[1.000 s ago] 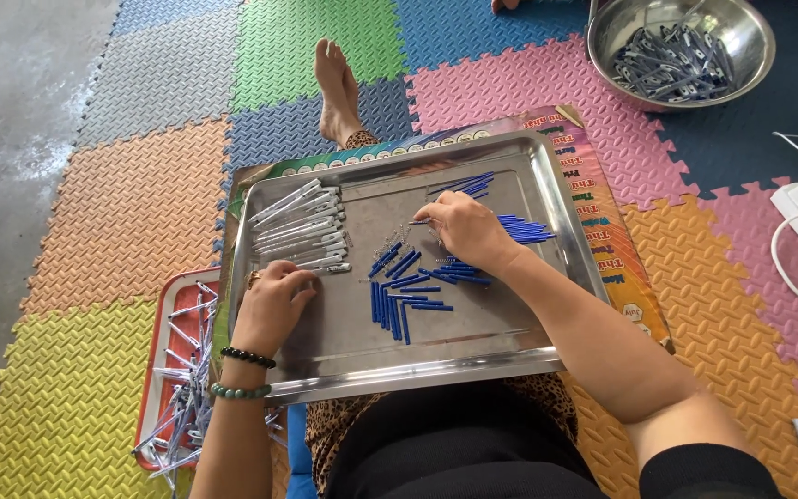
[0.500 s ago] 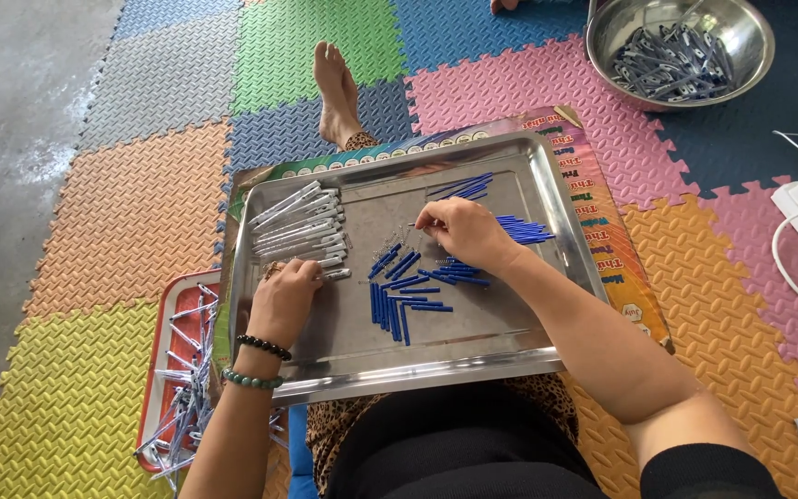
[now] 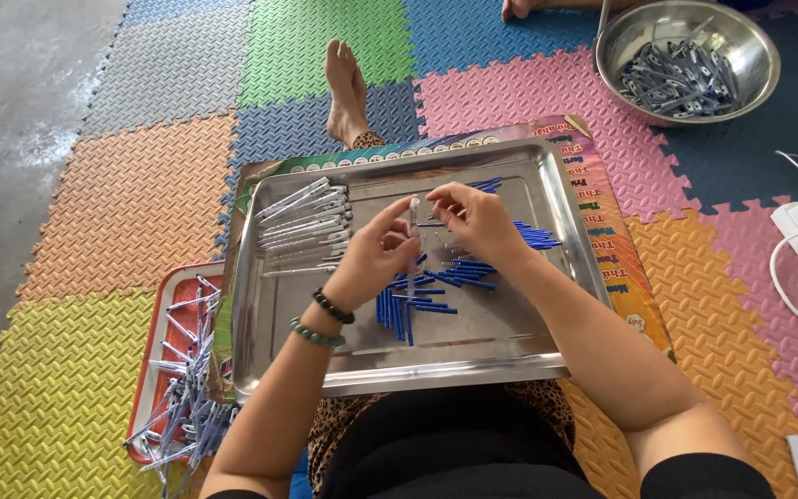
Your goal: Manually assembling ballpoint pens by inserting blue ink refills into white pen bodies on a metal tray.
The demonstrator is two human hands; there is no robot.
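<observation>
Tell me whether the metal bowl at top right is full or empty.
Partly full: the metal bowl holds a loose pile of grey pen parts, with bare wall showing above them.

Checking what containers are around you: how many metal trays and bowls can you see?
2. A steel tray lies across the lap, under the left hand and right hand. A steel bowl sits top right on the mats. The red tray looks plastic; more may be out of view.
</observation>
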